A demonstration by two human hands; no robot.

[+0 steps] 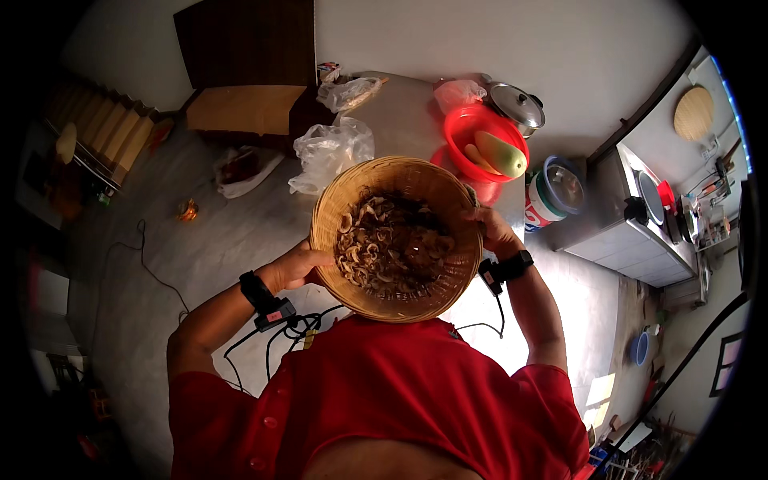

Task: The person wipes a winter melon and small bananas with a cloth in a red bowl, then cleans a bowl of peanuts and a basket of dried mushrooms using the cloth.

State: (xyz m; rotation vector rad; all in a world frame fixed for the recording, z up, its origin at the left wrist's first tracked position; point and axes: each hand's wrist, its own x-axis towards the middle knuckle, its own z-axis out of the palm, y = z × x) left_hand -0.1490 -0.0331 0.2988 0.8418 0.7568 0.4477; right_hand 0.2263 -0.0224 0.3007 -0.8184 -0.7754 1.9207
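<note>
In front of my chest is a round woven basket (336,198), gripped on both sides by my hands. My left hand (297,264) has its thumb over the left rim, with the fingers hidden beneath. At the right rim, my right hand (493,228) grips the edge near a small loop handle (472,195). Dried brown slices (390,243), seemingly mushrooms, lie loose in the bottom, with some of the right part in shadow. Each wrist wears a black strap with a small cabled box.
Beyond the basket, a table (399,114) carries a crumpled clear plastic bag (336,150), a red plastic basin (459,144) holding a pale green gourd (501,155), and a lidded metal pot (517,105). Stacked buckets (543,195) stand right of it. Black cables (294,327) hang below my left wrist.
</note>
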